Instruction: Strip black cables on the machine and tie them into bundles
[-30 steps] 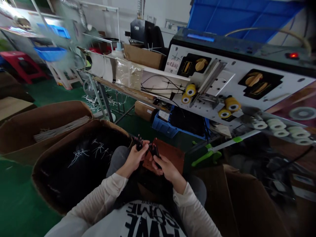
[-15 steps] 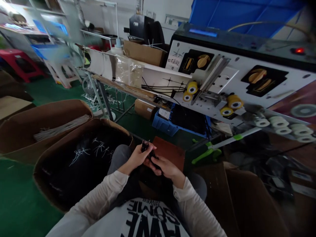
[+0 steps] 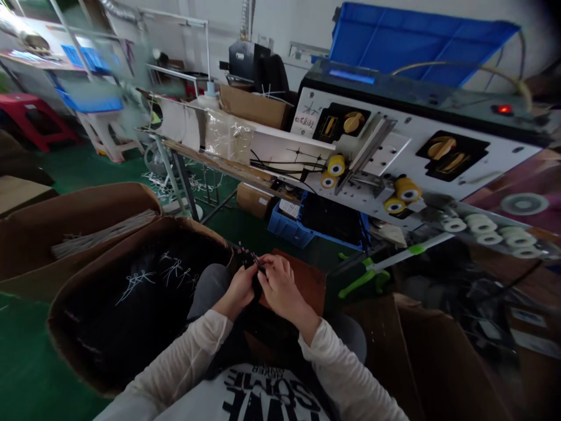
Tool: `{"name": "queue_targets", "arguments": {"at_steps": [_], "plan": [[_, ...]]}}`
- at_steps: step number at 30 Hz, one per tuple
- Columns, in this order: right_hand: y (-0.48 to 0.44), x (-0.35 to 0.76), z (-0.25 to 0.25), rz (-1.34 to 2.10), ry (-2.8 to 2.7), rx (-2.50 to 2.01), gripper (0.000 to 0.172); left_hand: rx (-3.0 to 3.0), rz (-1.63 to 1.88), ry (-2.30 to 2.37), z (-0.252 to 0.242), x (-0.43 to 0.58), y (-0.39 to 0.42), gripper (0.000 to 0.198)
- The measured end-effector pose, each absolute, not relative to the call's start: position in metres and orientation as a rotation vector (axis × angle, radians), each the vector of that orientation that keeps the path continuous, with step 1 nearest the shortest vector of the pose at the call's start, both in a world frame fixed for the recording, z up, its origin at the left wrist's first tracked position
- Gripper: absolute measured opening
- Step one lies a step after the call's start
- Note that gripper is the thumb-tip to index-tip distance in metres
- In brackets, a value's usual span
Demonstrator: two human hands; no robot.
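The bundle of thin black wires [image 3: 249, 258] sits just above my knees, near the lower middle of the frame, with small reddish tips showing at its far end. Its long axis runs from my lap up and to the left, the tips pointing away from me. My left hand [image 3: 239, 289] closes around it low down, while the fingers of my right hand [image 3: 280, 280] curl together over it, pinching it against the left. I can't tell exactly which fingertips bear on it. A firm pinch near the tips seems best, so the strands don't splay. A brown board [image 3: 307, 280] lies just beyond my hands. To the left, a cardboard box [image 3: 188, 225] holds dark wires and white strands. At upper right stands a white-panelled machine [image 3: 394, 158] with yellow rollers [image 3: 336, 165].
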State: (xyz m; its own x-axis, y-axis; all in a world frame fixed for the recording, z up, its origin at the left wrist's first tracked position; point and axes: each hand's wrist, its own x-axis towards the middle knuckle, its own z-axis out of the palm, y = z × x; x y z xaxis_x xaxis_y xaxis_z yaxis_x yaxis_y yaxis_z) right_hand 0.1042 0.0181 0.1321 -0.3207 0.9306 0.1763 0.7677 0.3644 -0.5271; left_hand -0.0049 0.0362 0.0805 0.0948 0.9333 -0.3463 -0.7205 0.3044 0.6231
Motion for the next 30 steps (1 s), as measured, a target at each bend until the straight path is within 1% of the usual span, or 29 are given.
{"name": "queue_targets", "arguments": {"at_steps": [3, 6, 8, 10, 11, 14, 16, 18, 20, 22, 26, 30], "plan": [[0.021, 0.096, 0.136, 0.302, -2.226, -1.512, 0.025, 0.309, 1.218, 0.741, 0.080, 0.002, 0.028, 0.030], [0.032, 0.094, 0.142, 0.317, -2.274, -1.541, 0.025, 0.265, 1.118, 0.712, 0.079, 0.003, 0.019, 0.028], [0.042, 0.094, 0.144, 0.422, -2.298, -1.547, 0.026, 0.251, 1.099, 0.703, 0.078, 0.001, 0.016, 0.026], [0.051, 0.092, 0.142, 0.588, -2.297, -1.516, 0.027, 0.262, 1.087, 0.682, 0.077, -0.003, 0.015, 0.022], [0.056, 0.092, 0.139, 0.675, -2.287, -1.485, 0.027, 0.276, 1.070, 0.655, 0.077, -0.005, 0.014, 0.022], [0.075, 0.090, 0.130, 0.950, -2.226, -1.307, 0.025, 0.320, 1.022, 0.536, 0.075, -0.013, 0.012, 0.040], [0.097, 0.091, 0.132, 1.125, -1.970, -1.213, 0.024, 0.312, 1.066, 0.486, 0.073, -0.017, 0.011, 0.040], [0.125, 0.094, 0.145, 1.214, -1.487, -1.157, 0.035, 0.286, 1.124, 0.476, 0.070, -0.021, 0.010, 0.037], [0.159, 0.099, 0.168, 1.199, -0.999, -1.082, 0.044, 0.264, 1.143, 0.463, 0.067, -0.023, 0.009, 0.045], [0.192, 0.103, 0.195, 1.161, -0.701, -1.024, 0.049, 0.237, 1.135, 0.451, 0.063, -0.024, 0.008, 0.052], [0.242, 0.106, 0.234, 1.023, -0.527, -1.249, 0.052, 0.201, 1.092, 0.475, 0.060, -0.025, 0.007, 0.056], [0.263, 0.106, 0.241, 0.923, -0.630, -1.375, 0.049, 0.237, 1.069, 0.519, 0.062, -0.028, 0.006, 0.042]]}}
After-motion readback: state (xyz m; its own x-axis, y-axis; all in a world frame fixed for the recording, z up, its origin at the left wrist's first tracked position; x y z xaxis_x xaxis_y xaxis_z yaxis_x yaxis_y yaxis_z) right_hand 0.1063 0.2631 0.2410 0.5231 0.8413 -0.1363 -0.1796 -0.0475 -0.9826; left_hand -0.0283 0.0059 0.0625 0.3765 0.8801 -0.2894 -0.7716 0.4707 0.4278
